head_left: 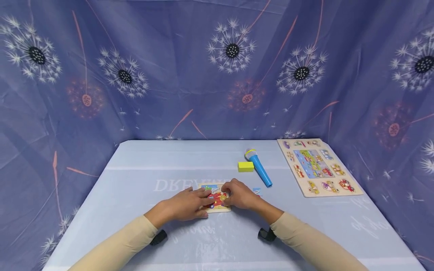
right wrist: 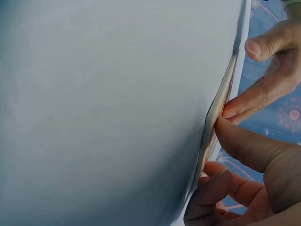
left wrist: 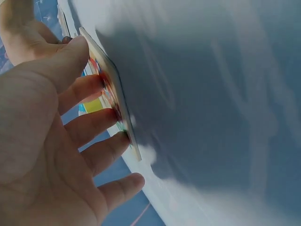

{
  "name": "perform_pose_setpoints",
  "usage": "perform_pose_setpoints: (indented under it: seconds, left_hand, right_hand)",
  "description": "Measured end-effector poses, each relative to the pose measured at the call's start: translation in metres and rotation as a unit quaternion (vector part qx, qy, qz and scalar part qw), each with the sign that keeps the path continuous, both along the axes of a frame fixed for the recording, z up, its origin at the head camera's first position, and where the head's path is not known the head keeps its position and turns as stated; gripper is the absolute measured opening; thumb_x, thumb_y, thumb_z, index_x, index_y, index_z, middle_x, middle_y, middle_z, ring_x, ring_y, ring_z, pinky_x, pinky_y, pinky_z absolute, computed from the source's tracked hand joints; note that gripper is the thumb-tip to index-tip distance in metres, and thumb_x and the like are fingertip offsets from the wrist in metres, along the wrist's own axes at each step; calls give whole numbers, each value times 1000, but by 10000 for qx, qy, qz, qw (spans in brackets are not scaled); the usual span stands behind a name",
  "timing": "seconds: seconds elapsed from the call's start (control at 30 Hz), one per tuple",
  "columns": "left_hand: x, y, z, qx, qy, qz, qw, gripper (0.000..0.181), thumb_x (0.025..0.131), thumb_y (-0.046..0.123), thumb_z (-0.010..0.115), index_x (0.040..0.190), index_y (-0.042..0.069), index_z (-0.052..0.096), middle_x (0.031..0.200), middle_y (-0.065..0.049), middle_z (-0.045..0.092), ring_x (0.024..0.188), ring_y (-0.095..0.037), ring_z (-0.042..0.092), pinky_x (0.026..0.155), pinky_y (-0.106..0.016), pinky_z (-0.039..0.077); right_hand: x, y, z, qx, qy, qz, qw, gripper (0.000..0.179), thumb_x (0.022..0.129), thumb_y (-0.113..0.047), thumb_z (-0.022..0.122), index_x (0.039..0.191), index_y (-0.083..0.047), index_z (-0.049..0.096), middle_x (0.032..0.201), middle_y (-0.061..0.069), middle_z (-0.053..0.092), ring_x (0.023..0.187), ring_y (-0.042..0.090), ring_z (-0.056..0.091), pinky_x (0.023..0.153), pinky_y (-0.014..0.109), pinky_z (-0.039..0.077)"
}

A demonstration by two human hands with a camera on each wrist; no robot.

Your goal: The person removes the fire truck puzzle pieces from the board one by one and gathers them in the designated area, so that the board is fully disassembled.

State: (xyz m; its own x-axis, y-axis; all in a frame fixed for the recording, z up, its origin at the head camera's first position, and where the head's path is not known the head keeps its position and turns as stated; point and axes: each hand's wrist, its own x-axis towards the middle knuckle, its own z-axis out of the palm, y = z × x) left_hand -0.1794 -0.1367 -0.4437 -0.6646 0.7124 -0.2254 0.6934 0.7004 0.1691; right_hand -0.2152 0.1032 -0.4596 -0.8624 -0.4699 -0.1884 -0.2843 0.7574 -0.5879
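A small wooden jigsaw puzzle [head_left: 217, 208] with a picture of a red vehicle lies on the table between the two hands. My left hand [head_left: 188, 204] rests on its left part, fingers fairly straight and spread. In the left wrist view the fingertips [left wrist: 123, 136] touch the picture and the thumb lies by the board's edge. From the right, my right hand [head_left: 241, 194] curls thumb and fingers round a puzzle piece [head_left: 223, 197] with a yellow wheel. The right wrist view has that thumb [right wrist: 235, 141] and the curled fingers at the board's edge; the piece's outline is mostly hidden.
Another puzzle piece [head_left: 257, 191] lies just right of the right hand, partly covered by it. Behind are a yellow block [head_left: 245, 167] and a blue toy microphone [head_left: 260, 170]. A large wooden peg puzzle [head_left: 298, 188] lies at the right. A patterned curtain [head_left: 190, 75] surrounds the table.
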Motion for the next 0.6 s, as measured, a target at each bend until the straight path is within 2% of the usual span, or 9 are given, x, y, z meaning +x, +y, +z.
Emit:
perform_pose_setpoints:
  seconds: [0.17,0.37,0.6]
  left_hand:
    - [-1,0,0,35,78,-92,9999,56,101,47,62,151,24,53,160,-7,43,147,-30,41,111,-63,37]
    - [-1,2,1,5,62,-64,10000,54,100,46,63,151,27,53,160,-6,44,147,-30,41,112,-63,36]
    - [0,2,-1,2,84,-18,10000,54,100,44,64,150,26,54,160,-5,44,147,-28,41,112,-62,36]
  right_hand:
    - [0,-2,-1,-83,18,-35,10000,31,80,-16,88,104,-10,70,96,2,55,89,18,50,82,37,45]
    - [-2,-3,-1,-215,-75,-50,9997,28,80,-10,86,95,-13,63,92,3,55,87,19,50,78,37,42]
    - [-6,-3,0,-150,-44,103,9998,26,82,-7,85,99,-14,67,92,1,58,88,19,52,82,38,45]
